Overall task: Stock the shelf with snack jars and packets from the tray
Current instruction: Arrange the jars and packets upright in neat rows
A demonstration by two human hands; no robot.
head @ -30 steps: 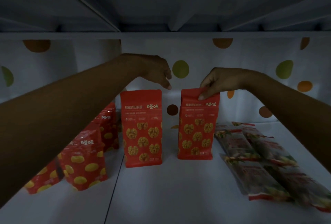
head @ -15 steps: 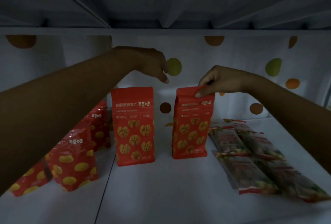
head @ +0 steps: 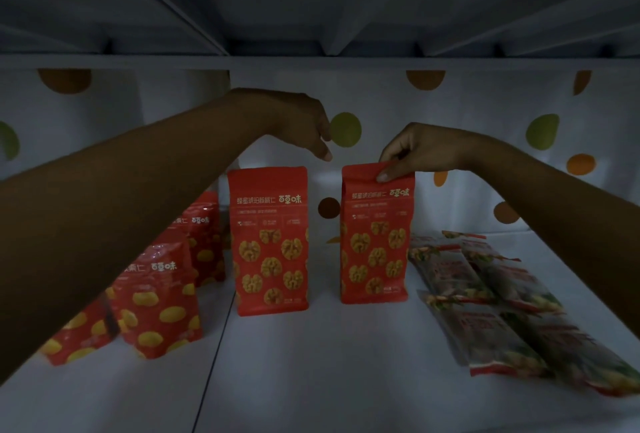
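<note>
The white shelf [head: 311, 380] carries all visible stock. At the far left, three red packets printed with yellow ovals stand in a loose cluster: the low packet [head: 79, 339] at the shelf's front edge, partly hidden by the left forearm; the front packet [head: 159, 297] just beside it, upright with a crinkled top; and the rear packet [head: 204, 242] behind it, nearer the back wall [head: 485, 113]. To the right of this cluster stands the left walnut packet [head: 272, 242], upright and facing the camera. The left hand [head: 301, 124] hovers above its top right corner, fingers loosely curled downward and holding nothing; a narrow gap separates the lowest fingertip from the packet's top edge. A clear stretch of shelf separates this packet from the right walnut packet [head: 375, 235], which stands upright and is turned slightly to the left. The right hand [head: 415, 152] pinches its folded top edge, with the thumb on the front face and the fingers behind. The two hands are apart, each over its own packet. At the far right, the flat packets [head: 485, 294] – translucent with red trim – lie on the shelf in overlapping rows running from back to front; their print is too blurred to read. The back wall shows coloured dots, and the upper shelf [head: 311, 16] spans the top of the view.
</note>
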